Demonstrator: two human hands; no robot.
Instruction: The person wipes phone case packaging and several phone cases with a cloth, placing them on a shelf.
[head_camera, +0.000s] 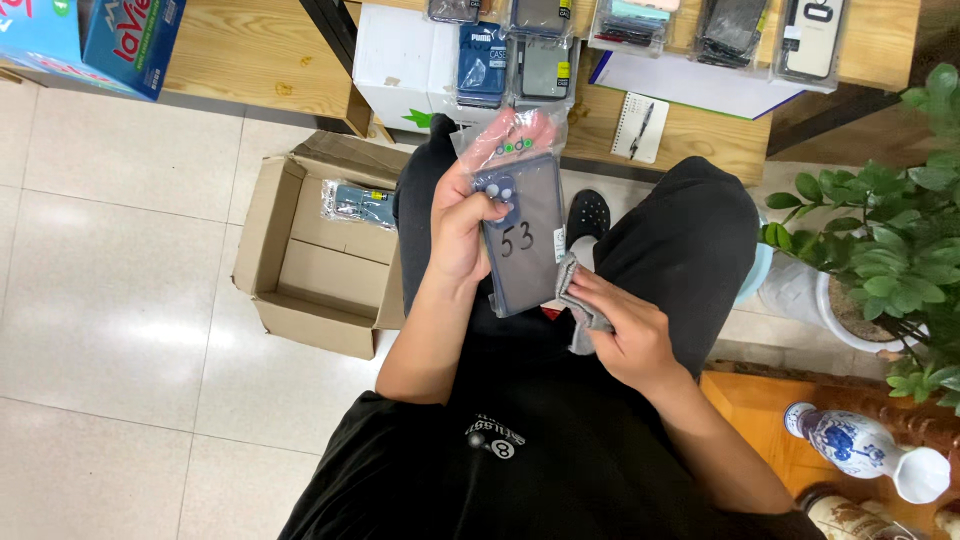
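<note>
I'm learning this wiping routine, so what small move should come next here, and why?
Probably bring the grey cloth up onto the bagged phone case. The left hand holds the case upright, thumb near its camera cutout, while the right hand pinches the cloth just beside the case's lower edge, so the cloth seems barely to touch the bag.

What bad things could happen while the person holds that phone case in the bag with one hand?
The left hand pinches the bagged phone case only along one edge, so the slippery plastic might slide out and drop onto the lap or the tiled floor. The right hand grips a grey cloth right at the bag's lower corner; a hard rub there could perhaps push the case loose. The open cardboard box sits close by the left knee, so a moving leg might bump it.
</note>
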